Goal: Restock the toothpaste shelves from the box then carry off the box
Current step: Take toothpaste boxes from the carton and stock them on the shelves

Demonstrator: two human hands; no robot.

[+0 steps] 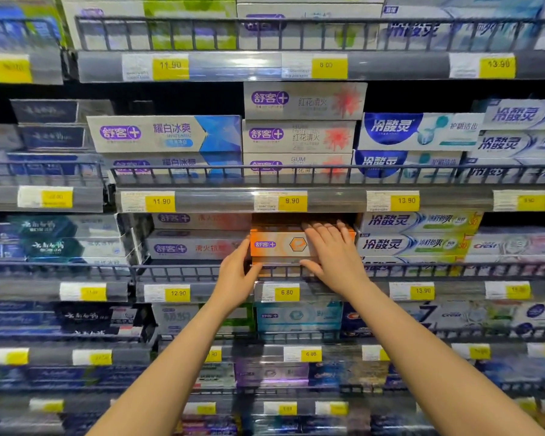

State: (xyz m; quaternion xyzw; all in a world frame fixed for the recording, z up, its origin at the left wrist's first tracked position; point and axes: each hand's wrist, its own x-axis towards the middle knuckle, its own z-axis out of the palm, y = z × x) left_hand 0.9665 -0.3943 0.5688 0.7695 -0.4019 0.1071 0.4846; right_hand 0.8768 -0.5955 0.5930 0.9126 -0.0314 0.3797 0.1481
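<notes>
The carton [280, 244] under both hands is bright orange with a white band, a purple logo and an orange hexagon. Left of it lie pale grey cartons [195, 247] with purple logos and red lettering. To the right, white cartons [416, 243] carry dark blue script and yellow-green ends. Price labels [291, 201] are yellow and white on grey shelf rails [328, 201].
</notes>
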